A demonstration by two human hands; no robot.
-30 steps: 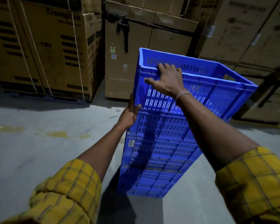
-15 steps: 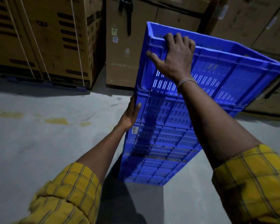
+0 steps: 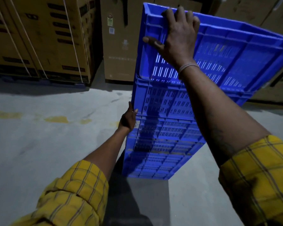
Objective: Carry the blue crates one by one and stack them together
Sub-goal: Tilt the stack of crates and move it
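Open floor [image 3: 47,144] left of the crate stack [image 3: 162,128]; cardboard boxes [image 3: 47,38] wall off behind.

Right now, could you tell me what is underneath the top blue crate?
Under the top blue crate, gripped at its rim by the right hand, sits a stack of blue crates on the concrete floor. The left hand steadies it. Their insides are hidden.

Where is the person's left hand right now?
In the head view, the left hand grips the left corner of the blue crate stack, partway down, well below the right hand.
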